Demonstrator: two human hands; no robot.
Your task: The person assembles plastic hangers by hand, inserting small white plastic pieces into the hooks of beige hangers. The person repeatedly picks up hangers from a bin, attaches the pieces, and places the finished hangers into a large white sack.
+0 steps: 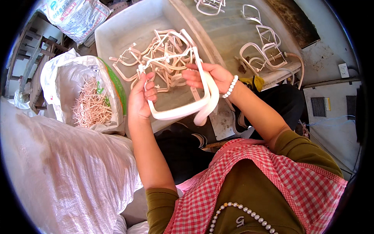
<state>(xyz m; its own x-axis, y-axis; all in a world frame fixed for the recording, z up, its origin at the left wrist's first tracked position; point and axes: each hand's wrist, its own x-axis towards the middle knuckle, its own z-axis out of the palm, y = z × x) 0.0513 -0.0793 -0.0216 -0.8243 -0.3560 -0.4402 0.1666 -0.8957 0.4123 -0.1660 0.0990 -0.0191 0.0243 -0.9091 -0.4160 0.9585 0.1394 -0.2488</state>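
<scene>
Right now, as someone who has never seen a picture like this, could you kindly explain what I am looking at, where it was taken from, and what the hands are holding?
There is no machine here: the picture comes from a wide-angle camera worn on a person's head, looking down, so edges curve. The two bare forearms rising from below are that person's own. The left hand and the right hand, which wears a white bead bracelet, each have a grip on one white moulded plastic frame, held up between them. Beyond it stands a pale shallow plastic tub holding a tangle of similar frames. More trimmed frames lie on the grey worktable. At the left, an open white woven sack holds thin pinkish plastic offcuts.
</scene>
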